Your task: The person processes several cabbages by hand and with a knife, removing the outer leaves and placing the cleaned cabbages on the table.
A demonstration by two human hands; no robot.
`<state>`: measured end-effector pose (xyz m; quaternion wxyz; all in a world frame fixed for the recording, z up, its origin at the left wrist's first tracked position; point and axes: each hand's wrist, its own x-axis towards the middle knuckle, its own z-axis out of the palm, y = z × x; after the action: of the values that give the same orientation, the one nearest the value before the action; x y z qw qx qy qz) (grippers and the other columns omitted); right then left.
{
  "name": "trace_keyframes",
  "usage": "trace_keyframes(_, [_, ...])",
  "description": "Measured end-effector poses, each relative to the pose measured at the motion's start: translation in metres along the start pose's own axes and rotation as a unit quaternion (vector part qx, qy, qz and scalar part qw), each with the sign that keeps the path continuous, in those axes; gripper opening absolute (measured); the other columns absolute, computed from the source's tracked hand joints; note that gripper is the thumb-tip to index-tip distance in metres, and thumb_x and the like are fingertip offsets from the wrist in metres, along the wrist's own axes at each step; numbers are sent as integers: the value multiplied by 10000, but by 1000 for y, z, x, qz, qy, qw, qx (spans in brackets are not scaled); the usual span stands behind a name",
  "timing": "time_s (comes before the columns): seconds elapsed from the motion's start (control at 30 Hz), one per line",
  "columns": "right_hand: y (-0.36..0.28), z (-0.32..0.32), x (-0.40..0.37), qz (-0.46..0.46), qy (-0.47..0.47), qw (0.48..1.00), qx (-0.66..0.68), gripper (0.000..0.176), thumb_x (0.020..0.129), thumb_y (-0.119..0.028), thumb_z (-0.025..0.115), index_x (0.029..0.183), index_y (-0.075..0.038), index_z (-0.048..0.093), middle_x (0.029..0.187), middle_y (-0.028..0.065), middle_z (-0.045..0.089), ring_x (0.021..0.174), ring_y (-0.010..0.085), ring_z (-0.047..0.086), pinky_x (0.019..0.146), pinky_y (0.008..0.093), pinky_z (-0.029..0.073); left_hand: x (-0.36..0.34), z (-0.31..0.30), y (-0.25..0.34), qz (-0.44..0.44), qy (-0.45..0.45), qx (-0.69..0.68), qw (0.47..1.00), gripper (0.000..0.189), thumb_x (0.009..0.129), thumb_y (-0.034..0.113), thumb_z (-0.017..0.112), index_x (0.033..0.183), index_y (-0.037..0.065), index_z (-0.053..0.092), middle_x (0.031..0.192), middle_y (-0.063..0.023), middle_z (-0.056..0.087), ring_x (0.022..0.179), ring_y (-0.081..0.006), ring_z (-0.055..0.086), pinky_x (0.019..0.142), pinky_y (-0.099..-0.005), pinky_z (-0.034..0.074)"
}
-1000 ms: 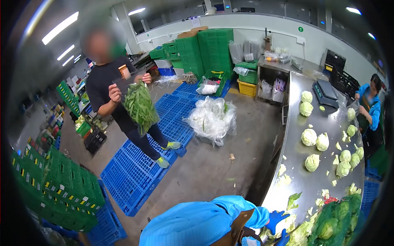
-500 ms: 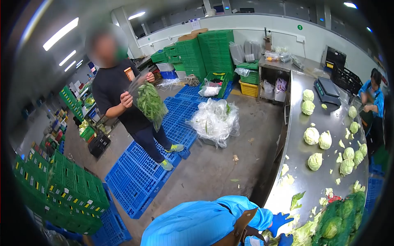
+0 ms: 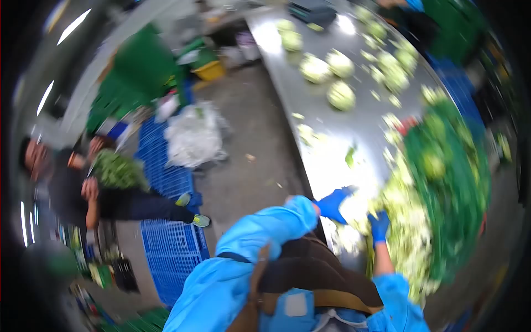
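Observation:
Both my hands wear blue gloves over the steel table's near end. My left hand (image 3: 333, 205) reaches right with its fingers stretched out, beside a pale, glare-washed patch of cabbage (image 3: 355, 209). Across that patch, my right hand (image 3: 379, 227) is at the edge of a heap of loose cabbage leaves (image 3: 406, 221); blur hides how its fingers are bent. A green mesh bag (image 3: 451, 193) with cabbages inside lies right of the heap. Farther up stand trimmed cabbage heads, one of them a round cabbage (image 3: 341, 96) closest to me.
A dark scale (image 3: 312, 14) sits at the table's far end. Left of the table edge, a bundle of clear plastic bags (image 3: 194, 135) rests on the floor near blue pallets (image 3: 171, 249). A person (image 3: 83, 191) there holds a bag of green leaves (image 3: 117, 170).
My view has swung right and down, tilting the scene. More of both arms and my right hand now show, with my left hand farther over the table.

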<state>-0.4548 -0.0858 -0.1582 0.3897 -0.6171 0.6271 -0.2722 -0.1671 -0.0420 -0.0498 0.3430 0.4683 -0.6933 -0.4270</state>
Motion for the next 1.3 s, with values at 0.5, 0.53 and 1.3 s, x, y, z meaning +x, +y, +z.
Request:
trace_keyframes(0.5, [-171,-25,-89,-90,7,996,5,375,875,-165,558,1250,-155,548,1069,134,595,964,308,596,808,358,483,-9,-4,31,-109,-14,106,988,1192,527,402,863,1456,92,184,1462,-231,220,1329,-399,287,1069,-459,305])
trace_keyframes(0.53, [-170,-22,-88,-108,32,993,-35,370,895,-209,533,1261,-153,539,1025,127,595,904,313,605,756,370,490,-6,1,38,-116,-3,143,983,1175,547,450,843,1454,90,188,1439,-241,261,1295,-417,332,1043,-463,338])
trace_keyframes(1.3, [-130,-11,-9,34,110,992,-46,403,922,-312,473,1206,-34,540,1047,236,622,918,396,607,795,443,477,32,8,60,-209,-81,214,951,1198,569,472,818,1454,44,134,1435,-246,256,1224,-447,379,989,-492,380])
